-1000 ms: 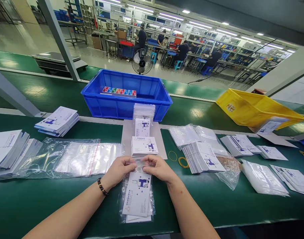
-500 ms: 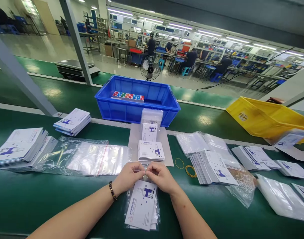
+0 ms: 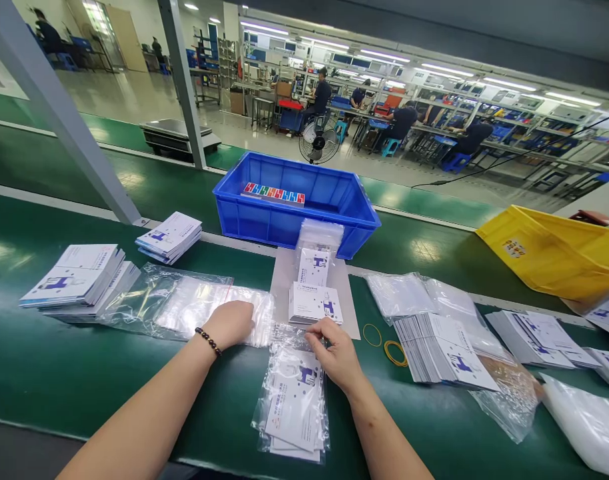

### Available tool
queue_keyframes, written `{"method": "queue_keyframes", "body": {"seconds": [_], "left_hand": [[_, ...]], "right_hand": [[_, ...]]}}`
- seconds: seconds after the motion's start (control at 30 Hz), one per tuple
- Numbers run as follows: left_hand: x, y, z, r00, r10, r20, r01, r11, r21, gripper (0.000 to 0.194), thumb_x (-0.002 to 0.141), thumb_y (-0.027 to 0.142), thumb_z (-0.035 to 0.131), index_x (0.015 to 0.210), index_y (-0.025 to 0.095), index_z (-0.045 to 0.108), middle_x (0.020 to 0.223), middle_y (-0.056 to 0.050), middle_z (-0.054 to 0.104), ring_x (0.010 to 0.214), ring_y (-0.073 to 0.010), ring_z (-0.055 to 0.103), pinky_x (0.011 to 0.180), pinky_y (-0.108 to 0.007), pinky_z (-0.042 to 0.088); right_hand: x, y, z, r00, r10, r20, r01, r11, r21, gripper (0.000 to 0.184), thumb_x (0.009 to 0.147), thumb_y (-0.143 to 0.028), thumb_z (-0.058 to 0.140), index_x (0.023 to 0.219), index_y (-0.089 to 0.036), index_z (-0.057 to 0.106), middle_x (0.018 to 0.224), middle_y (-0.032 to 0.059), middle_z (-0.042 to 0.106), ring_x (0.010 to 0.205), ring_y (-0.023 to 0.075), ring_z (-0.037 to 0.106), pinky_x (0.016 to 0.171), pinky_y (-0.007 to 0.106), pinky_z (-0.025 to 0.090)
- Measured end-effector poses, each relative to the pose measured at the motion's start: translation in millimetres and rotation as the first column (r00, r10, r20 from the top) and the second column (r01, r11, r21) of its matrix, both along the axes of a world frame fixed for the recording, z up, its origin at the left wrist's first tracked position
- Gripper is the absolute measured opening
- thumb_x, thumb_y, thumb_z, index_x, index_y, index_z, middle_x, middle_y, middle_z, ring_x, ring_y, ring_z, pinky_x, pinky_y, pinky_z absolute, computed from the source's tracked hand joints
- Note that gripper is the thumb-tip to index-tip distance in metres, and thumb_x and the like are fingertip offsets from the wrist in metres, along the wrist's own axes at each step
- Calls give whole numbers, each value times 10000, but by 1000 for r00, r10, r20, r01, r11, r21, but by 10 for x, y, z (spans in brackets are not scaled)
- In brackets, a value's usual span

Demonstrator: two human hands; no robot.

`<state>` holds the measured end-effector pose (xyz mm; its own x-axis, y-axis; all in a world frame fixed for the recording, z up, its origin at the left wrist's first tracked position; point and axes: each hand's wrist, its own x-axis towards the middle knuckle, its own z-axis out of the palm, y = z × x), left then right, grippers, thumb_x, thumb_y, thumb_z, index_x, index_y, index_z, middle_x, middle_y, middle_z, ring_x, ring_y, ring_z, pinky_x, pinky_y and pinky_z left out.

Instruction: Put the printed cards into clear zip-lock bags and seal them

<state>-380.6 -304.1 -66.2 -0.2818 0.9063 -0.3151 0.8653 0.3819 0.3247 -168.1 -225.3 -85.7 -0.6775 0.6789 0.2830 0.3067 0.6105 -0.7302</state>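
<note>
In the head view my left hand (image 3: 233, 323) is curled over the right part of a stack of clear plastic bags (image 3: 189, 307). Its fingertips are turned away, so what they hold, if anything, is hidden. My right hand (image 3: 337, 353) has its fingers bent at the top right edge of a clear plastic bag (image 3: 283, 337), pinching the film there. Inside or under that bag's film lies a white leaflet (image 3: 297, 407) with a purple print, over more white leaflets. Just beyond, a stack of white leaflets (image 3: 312, 303) rests on a pale board (image 3: 352, 313).
A blue bin (image 3: 254, 223) with colourful cards stands behind. Leaflet stacks (image 3: 72, 277) lie at left, more leaflets (image 3: 449, 353) at right beside rubber bands (image 3: 395, 353) and bags (image 3: 399, 297). A yellow bin (image 3: 544, 260) stands far right. Several people sit in the background.
Both hands were together at the bag's top; my left hand has moved left onto the bag stack. My right hand stays by the bag's edge. The view has shifted a little left.
</note>
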Motion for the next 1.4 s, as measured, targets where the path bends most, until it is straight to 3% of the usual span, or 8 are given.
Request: {"method": "queue_keyframes", "body": {"seconds": [0.2, 0.37, 0.6, 0.8, 0.97, 1.13, 1.27, 1.4], "left_hand": [[18, 8, 55, 962, 12, 271, -55, 987, 153, 229, 753, 273, 366, 579, 170, 475, 594, -20, 535, 562, -154, 489, 493, -229, 311], [367, -20, 27, 872, -79, 483, -33, 975, 219, 241, 722, 309, 406, 524, 172, 419, 500, 32, 441, 483, -112, 401, 457, -215, 269], [640, 17, -94, 738, -97, 668, -97, 964, 247, 365, 769, 431, 380, 524, 167, 439, 509, 31, 437, 507, -110, 396, 491, -224, 305], [674, 51, -168, 584, -38, 811, -266, 935, 235, 315, 763, 342, 396, 509, 161, 439, 480, 39, 437, 473, -94, 401, 489, -212, 333], [699, 45, -176, 652, -62, 756, -277, 908, 313, 286, 740, 323, 455, 509, 155, 444, 497, 45, 403, 515, -95, 385, 499, -207, 313], [744, 20, -152, 781, -139, 609, -132, 916, 379, 289, 773, 308, 401, 524, 162, 420, 533, 30, 436, 536, -106, 398, 514, -221, 311], [792, -12, -140, 862, -204, 464, 10, 922, 387, 280, 759, 240, 370, 489, 171, 343, 502, 33, 392, 499, -102, 357, 496, -231, 265], [745, 15, -156, 758, -98, 645, -131, 946, 298, 290, 740, 274, 398, 478, 176, 320, 474, 48, 354, 465, -89, 329, 466, -216, 259]], "right_hand": [[-34, -60, -11, 996, 18, -90, -26, 996, -87, 202, 796, -262, 468, 657, -176, 587, 654, 28, 543, 635, 136, 508, 602, 260, 413], [-97, -175, -101, 995, 83, -53, -95, 947, -305, 336, 796, -287, 460, 1099, -148, 505, 625, -4, 594, 492, 112, 512, 497, 234, 424], [-93, -212, -184, 991, 18, 130, -59, 945, 320, 367, 825, -152, 314, 1127, -135, 523, 770, 89, 643, 672, 177, 594, 580, 273, 458], [-106, -230, -94, 993, 49, 103, -75, 959, 273, 339, 787, -189, 406, 1105, -124, 504, 781, 81, 609, 660, 168, 552, 574, 269, 444], [-97, -228, -12, 999, -8, 51, 3, 995, 104, 136, 773, -222, 447, 718, -166, 558, 601, 7, 516, 543, 114, 463, 518, 221, 374], [-99, -225, -81, 993, -55, 100, 33, 978, 207, 275, 803, -168, 351, 543, -179, 440, 508, -15, 433, 476, 99, 393, 471, 219, 289], [-97, -173, -140, 961, -239, 136, 169, 903, 394, 279, 796, -147, 348, 533, -184, 435, 511, 0, 435, 490, 120, 393, 490, 244, 284], [-79, -155, -112, 972, -231, 41, 185, 863, 471, 212, 834, -229, 372, 804, -131, 557, 698, 68, 539, 659, 163, 488, 600, 264, 375]]}}
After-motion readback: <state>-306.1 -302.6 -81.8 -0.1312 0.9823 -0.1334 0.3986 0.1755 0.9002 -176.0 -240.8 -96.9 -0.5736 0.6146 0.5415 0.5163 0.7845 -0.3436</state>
